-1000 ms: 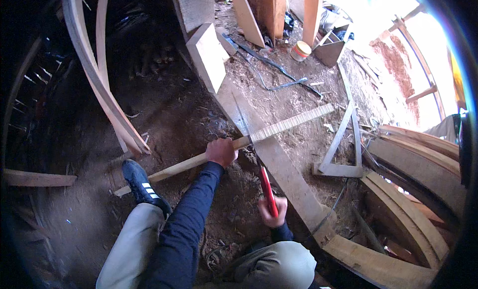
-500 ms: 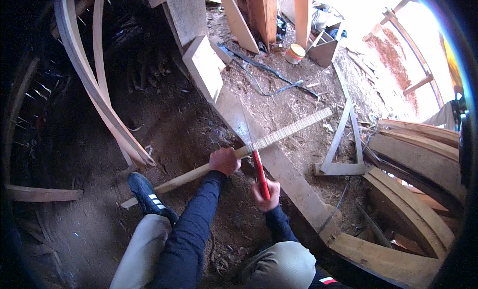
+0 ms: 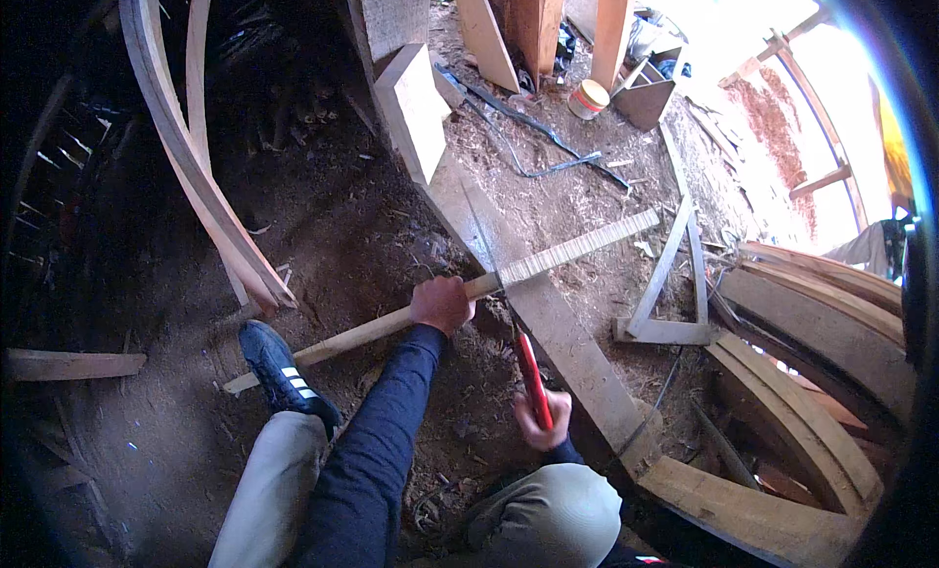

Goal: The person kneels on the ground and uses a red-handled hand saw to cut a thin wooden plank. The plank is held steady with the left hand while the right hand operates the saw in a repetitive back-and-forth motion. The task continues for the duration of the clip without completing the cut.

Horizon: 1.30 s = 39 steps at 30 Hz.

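Note:
A long thin wooden strip (image 3: 577,247) lies across a thick timber beam (image 3: 577,348), its far right part marked by closely spaced crosswise cuts. My left hand (image 3: 443,305) is closed around the strip just left of the beam. My right hand (image 3: 544,419) grips the red handle of a handsaw (image 3: 533,380). The thin saw blade reaches up from the handle and crosses the strip at the left end of the cut stretch, over the beam. My left shoe (image 3: 279,371) rests on the strip's near left part.
Curved timber ribs (image 3: 191,182) stand at the left, and more curved timbers (image 3: 797,412) lie at the right. A wooden block (image 3: 413,113) sits on the beam. Beyond are a black strap (image 3: 518,128), a round tub (image 3: 588,100) and a triangular wooden frame (image 3: 660,275).
My right hand has drawn the saw back toward me, down and slightly right. My left hand still holds the strip in the same place. The whole view has shifted a little.

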Each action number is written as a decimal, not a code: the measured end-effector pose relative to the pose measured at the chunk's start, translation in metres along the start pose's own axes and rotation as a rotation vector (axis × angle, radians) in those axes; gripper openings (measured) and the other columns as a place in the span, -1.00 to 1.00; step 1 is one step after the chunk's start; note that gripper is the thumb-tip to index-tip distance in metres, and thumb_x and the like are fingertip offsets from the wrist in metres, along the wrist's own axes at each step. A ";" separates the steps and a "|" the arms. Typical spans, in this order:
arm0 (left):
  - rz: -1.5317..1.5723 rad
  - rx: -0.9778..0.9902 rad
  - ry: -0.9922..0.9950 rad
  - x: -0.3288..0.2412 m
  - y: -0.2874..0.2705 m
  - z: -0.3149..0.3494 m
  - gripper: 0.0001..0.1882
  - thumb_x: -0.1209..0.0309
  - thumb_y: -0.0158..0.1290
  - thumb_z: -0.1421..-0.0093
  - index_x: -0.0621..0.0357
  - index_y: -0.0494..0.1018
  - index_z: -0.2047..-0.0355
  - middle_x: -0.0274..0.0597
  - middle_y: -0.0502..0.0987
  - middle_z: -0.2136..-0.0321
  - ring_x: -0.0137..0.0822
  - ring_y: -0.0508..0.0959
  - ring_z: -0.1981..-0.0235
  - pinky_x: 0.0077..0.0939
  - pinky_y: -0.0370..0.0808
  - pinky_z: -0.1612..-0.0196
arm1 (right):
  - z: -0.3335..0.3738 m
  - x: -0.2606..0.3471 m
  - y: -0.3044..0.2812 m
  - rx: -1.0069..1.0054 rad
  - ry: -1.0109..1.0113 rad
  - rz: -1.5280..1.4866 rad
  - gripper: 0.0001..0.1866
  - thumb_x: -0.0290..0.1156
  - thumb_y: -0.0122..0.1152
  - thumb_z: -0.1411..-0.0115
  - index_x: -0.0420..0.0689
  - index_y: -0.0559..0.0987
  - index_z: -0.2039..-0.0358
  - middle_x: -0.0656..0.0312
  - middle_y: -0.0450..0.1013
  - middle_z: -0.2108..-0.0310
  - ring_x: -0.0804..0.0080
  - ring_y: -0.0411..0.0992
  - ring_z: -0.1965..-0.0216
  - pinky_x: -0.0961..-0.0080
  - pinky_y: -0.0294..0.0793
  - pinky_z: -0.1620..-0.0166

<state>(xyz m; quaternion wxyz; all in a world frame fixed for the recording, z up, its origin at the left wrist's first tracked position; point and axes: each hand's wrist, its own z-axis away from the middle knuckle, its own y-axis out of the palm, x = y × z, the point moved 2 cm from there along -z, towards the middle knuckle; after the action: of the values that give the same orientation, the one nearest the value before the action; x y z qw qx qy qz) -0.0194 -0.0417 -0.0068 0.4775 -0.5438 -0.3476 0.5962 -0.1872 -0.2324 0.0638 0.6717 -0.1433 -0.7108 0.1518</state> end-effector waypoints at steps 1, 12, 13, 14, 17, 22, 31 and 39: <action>0.000 -0.008 -0.005 0.008 0.000 -0.001 -0.69 0.07 0.16 0.02 0.05 0.59 0.45 0.01 0.60 0.51 0.02 0.64 0.43 -0.09 0.59 0.30 | 0.009 -0.006 0.000 0.007 0.010 -0.007 -0.72 -0.51 0.24 0.00 -0.13 0.34 0.73 0.34 0.16 0.81 0.63 0.15 0.78 0.53 0.15 0.64; -0.008 -0.004 0.005 -0.001 -0.001 0.000 -0.78 0.18 0.16 0.02 0.06 0.58 0.51 -0.03 0.60 0.51 0.01 0.64 0.43 -0.10 0.58 0.31 | 0.013 -0.003 -0.004 0.005 0.019 0.029 -0.65 -0.51 0.24 -0.01 -0.07 0.27 0.75 0.33 0.13 0.83 0.58 0.14 0.80 0.49 0.10 0.66; -0.013 -0.012 0.001 0.005 -0.002 -0.001 -0.78 0.19 0.16 0.02 0.06 0.58 0.51 -0.03 0.60 0.51 0.01 0.64 0.43 -0.10 0.58 0.31 | 0.013 -0.004 -0.005 0.022 -0.010 0.010 -0.69 -0.51 0.23 -0.03 -0.11 0.32 0.74 0.30 0.12 0.83 0.55 0.15 0.81 0.49 0.14 0.66; -0.015 -0.035 -0.010 0.003 -0.005 -0.002 -0.77 0.18 0.16 0.02 0.06 0.59 0.50 -0.03 0.60 0.51 0.01 0.64 0.43 -0.10 0.58 0.31 | 0.014 -0.003 -0.009 0.023 -0.028 0.004 -0.73 -0.52 0.21 -0.04 -0.14 0.36 0.72 0.28 0.11 0.83 0.52 0.17 0.82 0.49 0.18 0.66; -0.015 -0.053 -0.047 0.003 -0.004 0.001 -0.75 0.16 0.17 0.05 0.06 0.60 0.49 -0.03 0.61 0.52 0.02 0.64 0.44 -0.10 0.58 0.31 | -0.024 -0.008 0.013 0.014 -0.018 -0.008 -0.73 -0.47 0.25 -0.04 -0.15 0.36 0.68 0.21 0.15 0.82 0.48 0.18 0.81 0.48 0.20 0.64; -0.042 0.005 -0.021 -0.009 -0.001 -0.001 -0.74 0.15 0.18 0.06 0.06 0.58 0.50 -0.03 0.60 0.52 0.00 0.64 0.44 -0.11 0.58 0.31 | -0.005 -0.011 0.004 0.002 -0.030 0.032 -0.75 -0.47 0.26 -0.03 -0.12 0.38 0.68 0.23 0.16 0.81 0.48 0.20 0.80 0.48 0.23 0.62; -0.054 -0.047 0.013 -0.008 0.004 -0.004 -0.74 0.12 0.18 0.03 0.03 0.58 0.50 -0.05 0.60 0.55 -0.02 0.64 0.47 -0.12 0.57 0.33 | -0.027 -0.002 0.010 -0.010 0.000 0.024 -0.76 -0.46 0.26 -0.02 -0.14 0.38 0.66 0.20 0.18 0.78 0.42 0.20 0.77 0.47 0.24 0.60; -0.034 -0.044 -0.009 -0.001 0.003 0.005 -0.69 0.07 0.16 0.02 0.06 0.59 0.49 0.00 0.60 0.54 0.00 0.64 0.47 -0.10 0.59 0.34 | -0.001 0.002 -0.012 0.062 0.039 -0.013 -0.74 -0.49 0.23 -0.03 -0.16 0.37 0.70 0.27 0.15 0.81 0.60 0.15 0.78 0.51 0.20 0.64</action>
<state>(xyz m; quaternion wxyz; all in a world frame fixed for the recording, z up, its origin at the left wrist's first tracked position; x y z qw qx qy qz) -0.0244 -0.0432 -0.0081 0.4737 -0.5455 -0.3720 0.5827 -0.1866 -0.2425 0.0705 0.6905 -0.1208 -0.6934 0.1666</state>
